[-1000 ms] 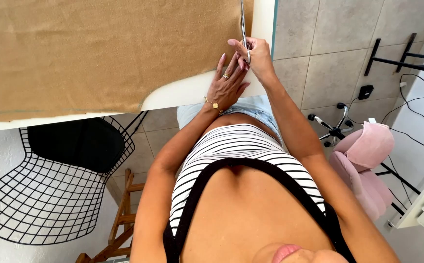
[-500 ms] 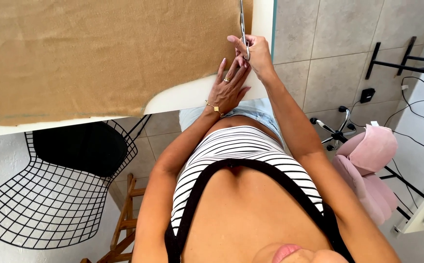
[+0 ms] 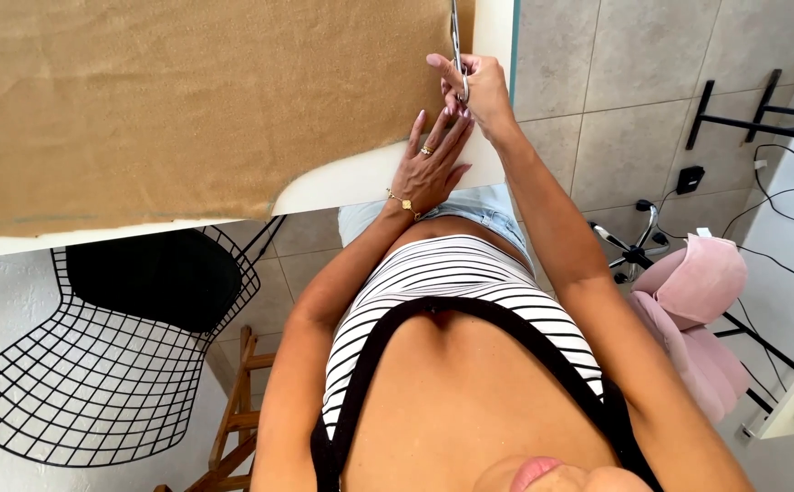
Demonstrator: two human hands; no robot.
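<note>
A large tan fabric (image 3: 187,100) lies spread over a white table (image 3: 342,187). My right hand (image 3: 477,89) grips metal scissors (image 3: 456,41) at the fabric's right edge, with the blades pointing away from me along the cloth. My left hand (image 3: 429,164), wearing a ring and a bracelet, rests flat on the table edge and the near corner of the fabric, just beside the scissors hand. The tips of the blades run out of the top of the view.
A black wire chair (image 3: 96,364) stands to my left under the table, with a wooden stand (image 3: 233,419) beside it. To my right, on the tiled floor, are a pink chair (image 3: 693,292), a black metal frame (image 3: 752,118) and cables (image 3: 780,210).
My right hand with the scissors has moved a little farther away from me along the fabric's edge. My left hand stays flat beside it.
</note>
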